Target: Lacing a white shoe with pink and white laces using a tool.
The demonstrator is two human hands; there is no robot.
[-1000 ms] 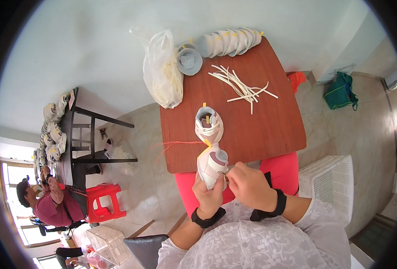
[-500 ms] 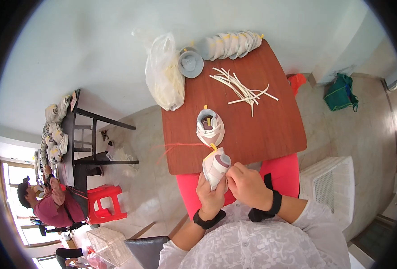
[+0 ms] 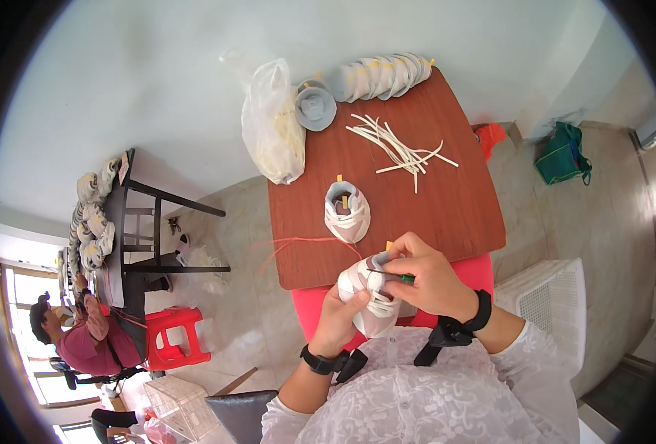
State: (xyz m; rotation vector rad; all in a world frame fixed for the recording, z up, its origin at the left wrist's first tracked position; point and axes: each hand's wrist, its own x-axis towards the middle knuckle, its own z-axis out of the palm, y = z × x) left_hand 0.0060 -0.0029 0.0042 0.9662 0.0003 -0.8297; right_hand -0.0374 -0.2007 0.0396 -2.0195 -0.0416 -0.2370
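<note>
My left hand [image 3: 334,318] grips a white and pale pink shoe upper [image 3: 378,325] by its side, just off the table's near edge, with its white laces facing up. In my right hand [image 3: 435,283] is a thin tool with a green handle [image 3: 408,279]. Its slim dark shaft lies across the lacing near the upper's opening; whether the tip is in an eyelet I cannot tell. Beyond my hands, a second laced shoe upper [image 3: 348,222] stands on the brown table [image 3: 431,214], its yellow pull tab at the back.
Loose white laces [image 3: 394,144] lie farther back, near a row of nested shoe uppers [image 3: 383,78] and a plastic bag [image 3: 274,133]. Red cord [image 3: 298,239] crosses the table's left edge. A white crate [image 3: 546,303] stands right; a co-worker [image 3: 95,333] sits far left.
The held upper has turned so its laces face up. My right hand has moved to its opening, and the green-handled tool now shows in it.
</note>
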